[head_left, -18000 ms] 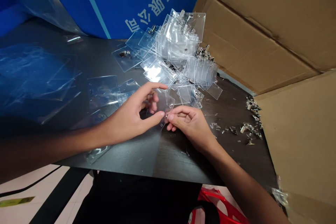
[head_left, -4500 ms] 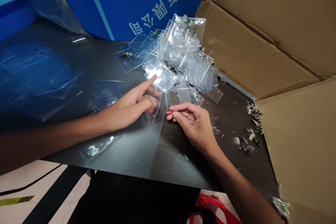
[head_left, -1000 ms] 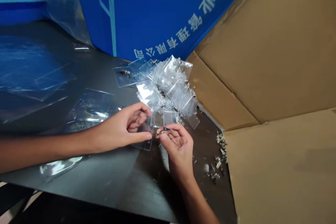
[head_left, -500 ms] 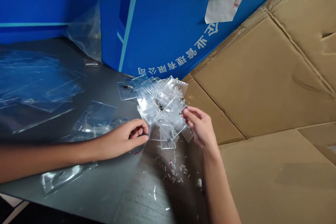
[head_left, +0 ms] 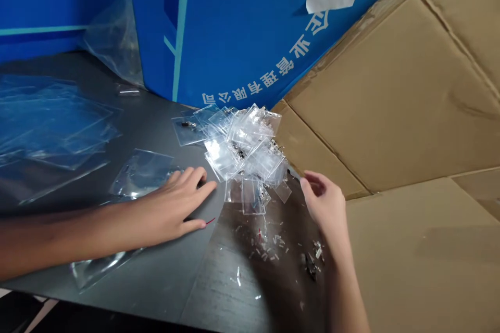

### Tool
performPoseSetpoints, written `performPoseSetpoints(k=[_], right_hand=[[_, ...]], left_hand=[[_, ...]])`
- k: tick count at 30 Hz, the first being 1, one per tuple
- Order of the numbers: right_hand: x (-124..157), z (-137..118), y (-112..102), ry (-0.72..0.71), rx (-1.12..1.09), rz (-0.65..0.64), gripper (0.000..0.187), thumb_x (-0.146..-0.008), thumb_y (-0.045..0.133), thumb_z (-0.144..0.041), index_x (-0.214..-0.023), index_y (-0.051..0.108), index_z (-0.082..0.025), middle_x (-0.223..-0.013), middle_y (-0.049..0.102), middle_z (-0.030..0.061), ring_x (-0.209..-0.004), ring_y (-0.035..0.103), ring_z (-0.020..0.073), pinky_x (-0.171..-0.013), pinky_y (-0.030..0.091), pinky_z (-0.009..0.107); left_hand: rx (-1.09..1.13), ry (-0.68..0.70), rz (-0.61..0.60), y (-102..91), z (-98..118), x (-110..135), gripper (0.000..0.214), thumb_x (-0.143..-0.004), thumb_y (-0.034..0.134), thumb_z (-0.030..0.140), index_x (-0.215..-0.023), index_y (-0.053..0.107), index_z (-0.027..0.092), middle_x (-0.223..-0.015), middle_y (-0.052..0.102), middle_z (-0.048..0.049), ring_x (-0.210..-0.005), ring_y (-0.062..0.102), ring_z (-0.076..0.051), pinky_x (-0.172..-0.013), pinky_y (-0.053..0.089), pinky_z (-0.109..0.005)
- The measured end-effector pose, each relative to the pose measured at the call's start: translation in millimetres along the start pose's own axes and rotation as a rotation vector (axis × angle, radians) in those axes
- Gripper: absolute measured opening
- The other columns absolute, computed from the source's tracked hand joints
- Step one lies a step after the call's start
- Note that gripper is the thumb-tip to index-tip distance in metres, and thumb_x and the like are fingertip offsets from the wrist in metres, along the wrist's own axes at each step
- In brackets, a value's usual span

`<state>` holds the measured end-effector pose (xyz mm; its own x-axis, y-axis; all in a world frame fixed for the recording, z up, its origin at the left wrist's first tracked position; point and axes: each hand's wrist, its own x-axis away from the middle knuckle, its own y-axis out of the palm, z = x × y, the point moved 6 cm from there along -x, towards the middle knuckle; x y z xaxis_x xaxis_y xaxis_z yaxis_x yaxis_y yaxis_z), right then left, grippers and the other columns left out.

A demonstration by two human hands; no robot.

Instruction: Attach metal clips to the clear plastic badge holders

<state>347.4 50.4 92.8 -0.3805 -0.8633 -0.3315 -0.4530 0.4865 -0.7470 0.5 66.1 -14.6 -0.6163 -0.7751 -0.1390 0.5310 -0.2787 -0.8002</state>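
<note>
A heap of clear plastic badge holders (head_left: 246, 153) lies at the middle of the dark table (head_left: 156, 281), some with metal clips in them. My left hand (head_left: 172, 205) rests flat on the table, its fingertips just left of the heap and its fingers over the edge of a loose clear holder (head_left: 142, 174). My right hand (head_left: 322, 203) hangs in the air to the right of the heap, fingers loosely curled, with nothing visible in them. Below it lie small metal clips (head_left: 311, 265) and scattered clear plastic bits (head_left: 265, 244).
Brown cardboard flaps (head_left: 390, 109) rise along the table's right side. A blue printed board (head_left: 234, 26) stands behind it. Stacked clear plastic sheets (head_left: 42, 119) lie at the left, and a clear sleeve (head_left: 99, 270) sits near the front edge.
My hands have parted. The left hand has let go of the clear holder and lies flat; the right has moved right, with no clip between its fingers. The view has tilted up and right.
</note>
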Motion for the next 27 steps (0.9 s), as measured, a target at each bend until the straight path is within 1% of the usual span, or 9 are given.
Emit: performPoseSetpoints(k=[2, 5, 9, 12, 15, 18, 21, 23, 27], right_hand=[[32.6, 29.6, -14.0, 0.0, 0.332, -0.107, 0.054, -0.096, 0.062, -0.054, -0.127, 0.084, -0.015, -0.113, 0.086, 0.0204, -0.1, 0.083, 0.036, -0.097, 0.064, 0.053], [73.4, 82.3, -30.2, 0.069, 0.673, -0.227, 0.063, -0.102, 0.054, -0.053, -0.144, 0.077, -0.012, -0.132, 0.081, 0.0258, -0.117, 0.082, 0.0412, -0.099, 0.064, 0.052], [102.4, 134.0, -35.1, 0.191, 0.808, -0.33, 0.062, -0.105, 0.053, -0.052, -0.146, 0.076, -0.011, -0.125, 0.084, 0.0257, -0.113, 0.084, 0.0418, -0.095, 0.065, 0.05], [104.7, 146.0, -29.6, 0.186, 0.721, -0.328, 0.055, -0.103, 0.056, -0.046, -0.141, 0.079, -0.013, -0.119, 0.087, 0.0223, -0.112, 0.085, 0.0392, -0.096, 0.065, 0.047], [103.0, 150.3, -26.5, 0.207, 0.683, -0.31, 0.052, -0.099, 0.059, -0.041, -0.137, 0.08, -0.011, -0.116, 0.087, 0.022, -0.109, 0.086, 0.0383, -0.094, 0.065, 0.046], [104.5, 151.5, -29.2, 0.207, 0.675, -0.263, 0.056, -0.098, 0.059, -0.044, -0.139, 0.079, -0.01, -0.118, 0.085, 0.0242, -0.109, 0.085, 0.0393, -0.092, 0.064, 0.047], [107.3, 153.8, -35.2, 0.182, 0.743, -0.197, 0.063, -0.102, 0.054, -0.051, -0.143, 0.077, -0.008, -0.12, 0.081, 0.0282, -0.106, 0.083, 0.0415, -0.09, 0.063, 0.05], [108.2, 158.9, -35.1, 0.195, 0.769, -0.218, 0.064, -0.104, 0.052, -0.053, -0.142, 0.077, -0.009, -0.118, 0.082, 0.0278, -0.102, 0.083, 0.041, -0.086, 0.062, 0.049], [103.6, 164.8, -30.9, 0.242, 0.729, -0.256, 0.048, -0.101, 0.056, -0.043, -0.128, 0.083, -0.014, -0.11, 0.088, 0.0204, -0.1, 0.084, 0.0378, -0.083, 0.06, 0.043]], left_hand=[[-0.079, -0.026, 0.031, 1.0, -4.2, 2.5, 0.046, -0.093, 0.074, 0.05, -0.13, 0.074, 0.022, -0.137, 0.062, -0.0207, -0.11, 0.057, -0.042, -0.095, 0.045, -0.052], [-0.123, -0.023, 0.033, -1.1, -1.7, 2.6, 0.038, -0.096, 0.071, 0.049, -0.122, 0.075, 0.021, -0.132, 0.063, -0.0206, -0.108, 0.057, -0.041, -0.092, 0.043, -0.05], [-0.118, -0.036, -0.065, -1.2, 3.9, -0.3, 0.038, -0.097, 0.069, 0.04, -0.129, 0.072, 0.021, -0.128, 0.063, -0.0178, -0.108, 0.057, -0.039, -0.092, 0.043, -0.048], [-0.052, -0.071, -0.15, -0.4, 0.7, -2.6, 0.044, -0.097, 0.068, 0.04, -0.137, 0.068, 0.023, -0.133, 0.06, -0.0168, -0.114, 0.059, -0.039, -0.093, 0.046, -0.048], [-0.016, -0.072, -0.214, -10.0, -5.0, -5.4, 0.054, -0.096, 0.073, 0.049, -0.145, 0.065, 0.029, -0.145, 0.057, -0.0157, -0.126, 0.058, -0.042, -0.096, 0.049, -0.048], [-0.126, -0.088, -0.239, -30.3, -11.5, -8.5, 0.071, -0.082, 0.087, 0.054, -0.147, 0.067, 0.033, -0.153, 0.056, -0.0154, -0.127, 0.056, -0.045, -0.099, 0.05, -0.053], [-0.266, -0.17, -0.258, -45.2, -21.4, -8.6, 0.079, -0.069, 0.093, 0.042, -0.145, 0.071, 0.031, -0.15, 0.058, -0.0173, -0.12, 0.06, -0.046, -0.1, 0.052, -0.057], [-0.265, -0.225, -0.291, -45.7, -29.5, -6.0, 0.077, -0.071, 0.091, 0.041, -0.145, 0.07, 0.032, -0.145, 0.06, -0.0168, -0.123, 0.061, -0.046, -0.096, 0.053, -0.052], [-0.193, -0.231, -0.316, -36.9, -43.5, -0.8, 0.073, -0.078, 0.085, 0.044, -0.148, 0.064, 0.037, -0.142, 0.061, -0.0139, -0.129, 0.062, -0.043, -0.086, 0.052, -0.042]])
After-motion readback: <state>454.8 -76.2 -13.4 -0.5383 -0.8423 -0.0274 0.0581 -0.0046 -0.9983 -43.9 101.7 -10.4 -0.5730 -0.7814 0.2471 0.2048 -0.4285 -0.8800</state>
